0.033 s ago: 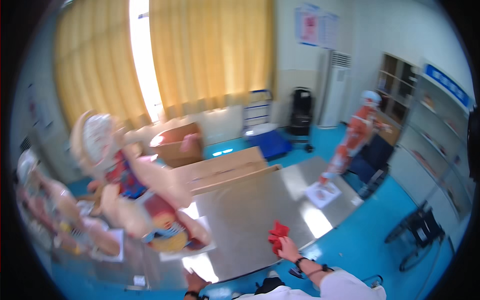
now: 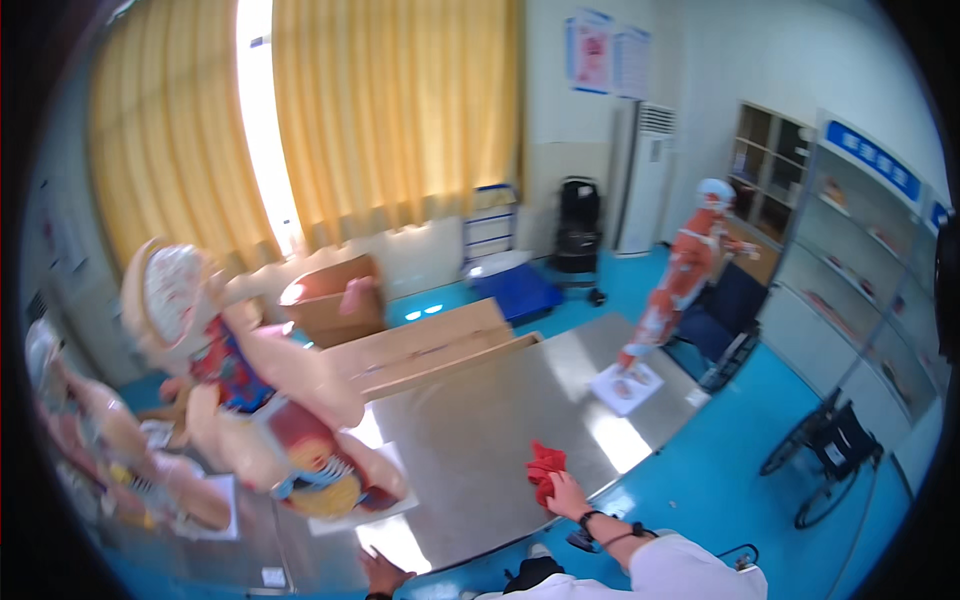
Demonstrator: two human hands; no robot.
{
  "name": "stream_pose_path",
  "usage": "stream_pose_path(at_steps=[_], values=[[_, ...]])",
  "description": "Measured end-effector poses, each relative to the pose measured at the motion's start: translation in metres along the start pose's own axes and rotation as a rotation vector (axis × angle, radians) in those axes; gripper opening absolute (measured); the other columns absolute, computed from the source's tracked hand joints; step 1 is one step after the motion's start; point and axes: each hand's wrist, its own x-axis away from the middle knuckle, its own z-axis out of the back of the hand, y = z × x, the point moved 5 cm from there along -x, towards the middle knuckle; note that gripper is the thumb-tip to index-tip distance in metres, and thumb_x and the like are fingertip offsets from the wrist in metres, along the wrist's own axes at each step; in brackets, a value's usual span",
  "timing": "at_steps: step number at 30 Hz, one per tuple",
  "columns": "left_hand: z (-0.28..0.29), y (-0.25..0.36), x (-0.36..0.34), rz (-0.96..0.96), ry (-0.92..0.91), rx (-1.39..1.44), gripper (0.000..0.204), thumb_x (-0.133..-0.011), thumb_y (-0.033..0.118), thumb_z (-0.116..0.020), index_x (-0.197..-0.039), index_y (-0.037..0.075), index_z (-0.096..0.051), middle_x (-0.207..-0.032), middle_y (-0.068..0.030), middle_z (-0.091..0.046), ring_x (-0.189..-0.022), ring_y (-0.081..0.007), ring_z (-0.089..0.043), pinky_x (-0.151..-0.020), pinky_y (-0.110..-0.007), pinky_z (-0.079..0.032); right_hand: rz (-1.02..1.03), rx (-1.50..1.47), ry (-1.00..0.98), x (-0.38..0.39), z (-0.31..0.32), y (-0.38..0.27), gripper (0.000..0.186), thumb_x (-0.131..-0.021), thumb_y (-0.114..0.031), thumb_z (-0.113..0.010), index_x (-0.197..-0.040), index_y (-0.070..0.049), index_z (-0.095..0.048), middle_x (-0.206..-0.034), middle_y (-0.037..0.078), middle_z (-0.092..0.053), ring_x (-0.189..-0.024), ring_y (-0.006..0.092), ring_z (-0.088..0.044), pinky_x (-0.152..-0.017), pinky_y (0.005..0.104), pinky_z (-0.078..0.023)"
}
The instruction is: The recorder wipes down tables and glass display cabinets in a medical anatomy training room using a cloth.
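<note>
Red cloth (image 2: 544, 466), lower centre, is gripped by right hand (image 2: 568, 496), contact with table (image 2: 455, 425) unclear; left hand (image 2: 384, 574), lower edge, fingers spread; stage judged cloth handling, next move wanting steady grip.

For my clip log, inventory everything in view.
Table: 1, grey, centre
Red cloth: 1, red, on table
Torso models: 2+, multicoloured, left
Muscle figure: 1, red, table's right end
Boxes: 2+, brown, beyond table
Curtains: 2, yellow, rear
Trolley: 1, blue, rear
Wheeled item: 1, black, beside trolley
Air conditioner: 1, white, rear
Posters: 2+, pale, walls
Wheelchairs: 2, dark, right
Cabinets: 2+, white or brown, right
Left hand: 1, bare, table's near edge
Right hand: 1, bare, on cloth
</note>
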Motion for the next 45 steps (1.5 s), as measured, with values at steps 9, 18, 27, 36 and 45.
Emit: stream_pose_path(at_steps=[9,18,27,36,45], values=[[0.020,0.040,-0.008,0.062,-0.285,-0.093,0.143,-0.058,0.057,-0.081,-0.143,-0.007,0.014,-0.149,-0.0372,0.007,-0.136,-0.0574,0.002,-0.110,-0.061,-0.016,0.071,-0.114,-0.213,0.007,-0.024,-0.068,0.053,-0.068,-0.011,-0.066,-0.118,-0.004,-0.051,-0.122,0.018,-0.051,-0.119,0.0357,-0.046,-0.099,0.0435,-0.041],[0.012,0.039,-0.004,-0.070,-0.120,-0.398,0.134,-0.062,0.070,-0.070,-0.141,-0.016,-0.005,-0.143,-0.0406,-0.016,-0.129,-0.0590,-0.022,-0.100,-0.062,-0.033,-0.015,-0.077,-0.300,0.004,-0.022,-0.038,0.063,-0.068,-0.010,-0.068,-0.128,-0.006,-0.049,-0.139,0.018,-0.043,-0.131,0.0327,-0.039,-0.108,0.0400,-0.035],[0.008,0.047,-0.019,-0.030,-0.044,-0.605,0.132,-0.058,0.074,-0.068,-0.138,-0.019,-0.019,-0.135,-0.0399,-0.034,-0.116,-0.0545,-0.046,-0.091,-0.059,-0.044,-0.147,-0.084,-0.259,-0.002,-0.005,0.001,0.062,-0.072,-0.014,-0.069,-0.130,-0.006,-0.049,-0.139,0.021,-0.043,-0.132,0.0348,-0.037,-0.109,0.0412,-0.034],[0.041,0.050,0.012,0.086,-0.228,-0.274,0.127,-0.063,0.061,-0.075,-0.143,-0.013,-0.010,-0.144,-0.0389,-0.020,-0.131,-0.0560,-0.026,-0.105,-0.061,-0.027,0.196,-0.154,-0.309,0.006,-0.022,-0.054,0.063,-0.069,-0.017,-0.075,-0.127,-0.009,-0.051,-0.136,0.021,-0.045,-0.126,0.0378,-0.042,-0.106,0.0433,-0.037],[0.060,0.078,0.005,-0.089,0.008,-0.005,0.110,-0.053,0.041,-0.088,-0.130,-0.015,-0.034,-0.135,-0.0370,-0.034,-0.128,-0.0480,-0.033,-0.109,-0.050,-0.027,-0.093,-0.215,0.002,-0.014,0.004,0.056,0.061,-0.062,-0.004,-0.071,-0.120,-0.003,-0.051,-0.120,0.021,-0.053,-0.114,0.0402,-0.049,-0.100,0.0442,-0.039]])
